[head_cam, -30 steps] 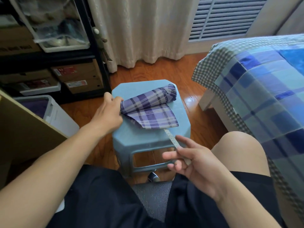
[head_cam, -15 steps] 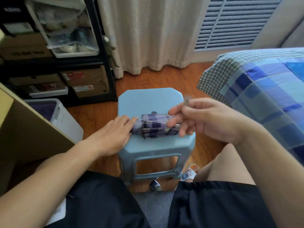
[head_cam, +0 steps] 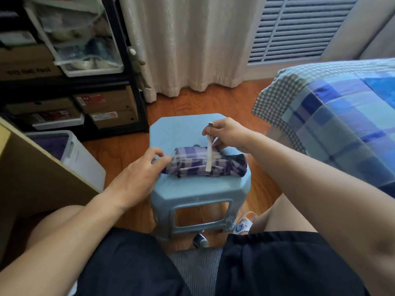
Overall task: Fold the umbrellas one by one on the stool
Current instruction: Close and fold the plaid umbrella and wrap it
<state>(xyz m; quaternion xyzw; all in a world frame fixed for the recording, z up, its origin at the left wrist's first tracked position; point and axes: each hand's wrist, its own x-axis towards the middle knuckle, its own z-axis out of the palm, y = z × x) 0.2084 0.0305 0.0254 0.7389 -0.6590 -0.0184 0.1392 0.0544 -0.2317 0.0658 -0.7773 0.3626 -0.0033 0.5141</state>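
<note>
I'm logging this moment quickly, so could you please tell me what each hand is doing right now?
Left hand: holds the left end of the rolled purple plaid fabric umbrella.
Right hand: pinches the umbrella's pale closure strap.

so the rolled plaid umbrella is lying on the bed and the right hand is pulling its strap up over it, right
Not quite. The head view shows the rolled plaid umbrella lying on the blue stool, not on the bed. The rest holds: the right hand pinches its strap and pulls it up over the roll.

Umbrella (head_cam: pixel 205 161) on stool (head_cam: pixel 181 127) — bed (head_cam: pixel 342 116) right.
</note>
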